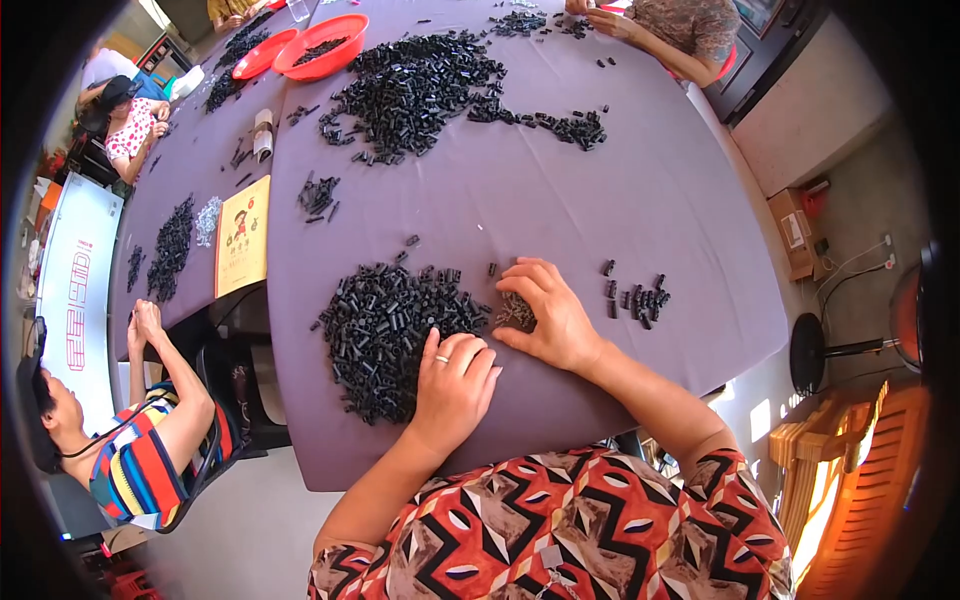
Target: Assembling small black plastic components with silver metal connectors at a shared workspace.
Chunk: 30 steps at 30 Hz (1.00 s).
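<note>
Nearest, the person's left hand (pixel 455 385) rests, fingers bent, at the right edge of a heap of short, glossy black cylinders (pixel 380 335); whether it pinches any cannot be told. Just beyond, the right hand (pixel 552 318) curves, thumb and fingers apart, around a small brownish pile (pixel 515 312), partly covered, its pieces too fine to make out. To the right lie loose black pieces (pixel 645 302) on creased purple-grey cloth (pixel 640 200). Far off, a larger black heap (pixel 410 95) spreads near a smooth red bowl (pixel 335 66).
</note>
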Each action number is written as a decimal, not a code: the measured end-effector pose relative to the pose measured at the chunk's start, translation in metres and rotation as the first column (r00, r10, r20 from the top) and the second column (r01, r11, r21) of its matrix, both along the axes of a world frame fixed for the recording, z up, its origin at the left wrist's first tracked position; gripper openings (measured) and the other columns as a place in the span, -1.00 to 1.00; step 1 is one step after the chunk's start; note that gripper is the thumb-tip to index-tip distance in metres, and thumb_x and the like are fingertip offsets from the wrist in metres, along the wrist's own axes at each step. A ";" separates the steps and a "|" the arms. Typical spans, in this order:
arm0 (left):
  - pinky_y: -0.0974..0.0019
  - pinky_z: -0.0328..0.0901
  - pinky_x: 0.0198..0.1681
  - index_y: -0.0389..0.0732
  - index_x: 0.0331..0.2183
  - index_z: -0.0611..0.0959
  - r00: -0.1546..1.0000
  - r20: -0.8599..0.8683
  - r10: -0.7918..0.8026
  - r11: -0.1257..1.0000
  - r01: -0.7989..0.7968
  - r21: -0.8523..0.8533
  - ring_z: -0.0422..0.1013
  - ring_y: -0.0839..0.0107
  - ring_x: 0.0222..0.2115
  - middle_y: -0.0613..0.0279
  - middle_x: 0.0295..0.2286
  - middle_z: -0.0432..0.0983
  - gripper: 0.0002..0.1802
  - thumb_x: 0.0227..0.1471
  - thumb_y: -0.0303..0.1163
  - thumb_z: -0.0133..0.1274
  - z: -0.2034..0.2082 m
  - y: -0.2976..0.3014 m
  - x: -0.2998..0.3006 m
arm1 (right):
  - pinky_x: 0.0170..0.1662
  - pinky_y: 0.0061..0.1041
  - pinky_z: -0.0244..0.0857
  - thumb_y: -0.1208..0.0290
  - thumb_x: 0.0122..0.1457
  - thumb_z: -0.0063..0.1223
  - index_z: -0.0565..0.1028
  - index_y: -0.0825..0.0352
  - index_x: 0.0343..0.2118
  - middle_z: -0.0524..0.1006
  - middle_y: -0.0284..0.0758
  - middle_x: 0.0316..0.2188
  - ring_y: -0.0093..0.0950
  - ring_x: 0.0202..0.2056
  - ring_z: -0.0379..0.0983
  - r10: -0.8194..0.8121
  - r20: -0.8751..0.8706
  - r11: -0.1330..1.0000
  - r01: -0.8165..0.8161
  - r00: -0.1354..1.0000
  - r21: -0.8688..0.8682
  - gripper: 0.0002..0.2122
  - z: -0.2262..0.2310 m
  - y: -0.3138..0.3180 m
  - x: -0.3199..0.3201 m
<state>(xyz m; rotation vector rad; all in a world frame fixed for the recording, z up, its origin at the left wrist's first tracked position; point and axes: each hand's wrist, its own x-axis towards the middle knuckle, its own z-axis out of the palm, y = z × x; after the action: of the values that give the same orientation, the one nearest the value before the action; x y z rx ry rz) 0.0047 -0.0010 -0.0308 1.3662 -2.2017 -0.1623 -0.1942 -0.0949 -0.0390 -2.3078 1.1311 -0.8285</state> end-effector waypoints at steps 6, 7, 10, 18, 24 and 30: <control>-0.10 0.12 0.27 -0.18 -0.24 0.64 1.000 -0.013 -0.004 1.000 0.004 0.011 0.45 0.19 -0.05 0.24 -0.19 0.51 -0.74 -0.03 -0.40 0.30 0.001 -0.001 0.000 | 0.19 -0.18 0.30 0.40 -0.18 0.45 0.56 0.32 -0.20 0.51 -0.23 -0.06 -0.12 0.12 0.34 0.047 0.025 0.998 -0.046 0.999 -0.039 -0.58 0.005 0.002 0.006; -0.10 0.12 0.27 -0.18 -0.24 0.64 1.000 -0.013 -0.002 1.000 0.002 0.011 0.45 0.19 -0.05 0.24 -0.19 0.51 -0.74 -0.03 -0.40 0.30 0.001 -0.001 0.000 | 0.15 -0.19 0.32 0.42 -0.17 0.43 0.56 0.31 -0.23 0.51 -0.24 -0.07 -0.13 0.08 0.36 0.035 0.022 0.997 -0.034 0.999 -0.063 -0.62 0.005 0.001 0.008; -0.10 0.12 0.27 -0.18 -0.25 0.64 1.000 -0.020 -0.005 1.000 0.006 0.008 0.45 0.18 -0.05 0.23 -0.19 0.51 -0.74 -0.04 -0.40 0.30 0.001 -0.001 -0.001 | 0.10 -0.22 0.33 0.45 -0.14 0.39 0.55 0.31 -0.30 0.51 -0.26 -0.11 -0.17 0.02 0.38 0.015 0.023 0.996 -0.013 1.000 -0.092 -0.70 0.003 0.002 0.012; -0.10 0.12 0.27 -0.18 -0.24 0.64 0.999 -0.036 -0.004 1.000 0.004 0.007 0.45 0.20 -0.05 0.23 -0.17 0.52 -0.73 -0.05 -0.40 0.30 0.001 0.000 0.000 | 0.00 -0.25 0.34 0.53 -0.06 0.27 0.52 0.32 -0.43 0.50 -0.29 -0.24 -0.21 -0.10 0.38 0.014 0.039 0.996 -0.011 0.999 -0.092 -0.86 -0.003 0.011 0.013; -0.10 0.13 0.26 -0.18 -0.24 0.65 0.999 -0.032 -0.002 1.000 0.003 0.014 0.45 0.22 -0.05 0.25 -0.18 0.52 -0.74 -0.04 -0.40 0.30 0.001 0.000 0.001 | -0.03 -0.26 0.33 0.55 -0.06 0.25 0.51 0.32 -0.44 0.49 -0.29 -0.26 -0.22 -0.13 0.38 0.041 0.046 0.998 -0.038 0.998 -0.054 -0.87 0.003 0.035 -0.003; -0.10 0.21 0.21 -0.21 -0.16 0.66 0.973 -0.229 0.034 0.999 -0.036 -0.004 0.54 0.13 -0.09 0.13 -0.17 0.62 -0.75 0.06 -0.53 0.19 0.002 -0.003 0.006 | 0.00 -0.22 0.36 0.59 -0.06 0.27 0.56 0.31 -0.37 0.52 -0.30 -0.20 -0.22 -0.09 0.43 0.100 0.054 0.991 -0.094 0.994 -0.100 -0.84 0.010 0.043 -0.014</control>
<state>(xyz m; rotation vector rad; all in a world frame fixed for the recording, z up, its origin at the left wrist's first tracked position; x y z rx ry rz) 0.0105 -0.0042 -0.0291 1.3112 -1.9848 -0.2833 -0.2082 -0.0522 -0.0286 -2.3801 0.9652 -0.9267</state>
